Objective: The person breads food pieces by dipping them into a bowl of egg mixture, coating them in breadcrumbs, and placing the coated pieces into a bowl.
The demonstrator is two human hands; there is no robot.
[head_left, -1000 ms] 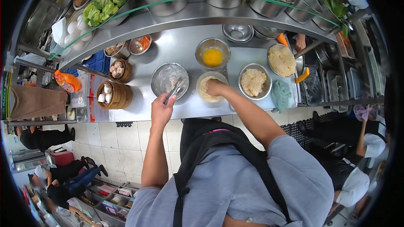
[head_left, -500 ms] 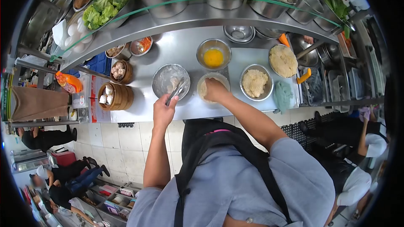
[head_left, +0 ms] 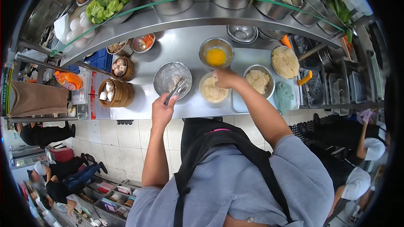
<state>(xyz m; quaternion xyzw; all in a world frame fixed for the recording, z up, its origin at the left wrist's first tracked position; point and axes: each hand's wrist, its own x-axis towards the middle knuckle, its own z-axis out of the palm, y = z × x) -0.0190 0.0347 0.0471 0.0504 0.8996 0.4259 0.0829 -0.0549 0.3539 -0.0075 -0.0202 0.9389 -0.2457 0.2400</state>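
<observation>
My left hand (head_left: 162,111) is closed around metal tongs (head_left: 180,86), their tips down in a steel bowl dusted with white flour (head_left: 158,83). Between or beside the tips lies a pale, floured piece of food (head_left: 174,82). My right hand (head_left: 226,78), fingers drawn together, hovers at the far right rim of a bowl of breadcrumbs (head_left: 214,91); what its fingers hold, if anything, I cannot tell. Just beyond it stands a steel bowl of beaten egg (head_left: 216,57). Another steel bowl of breadcrumbs (head_left: 258,80) is partly behind my right forearm.
Bamboo steamers (head_left: 123,93) with dumplings stand at the left, near a bowl of carrot shreds (head_left: 145,42). On the right are a bowl of crumbs (head_left: 285,62) and a green cloth (head_left: 284,96). A steel shelf (head_left: 202,17) crosses above the counter. Other people are around the kitchen.
My right hand has come up out of the breadcrumb bowl and moved right and away from me to its far rim, uncovering the crumbs. My left hand keeps the tongs in the flour bowl.
</observation>
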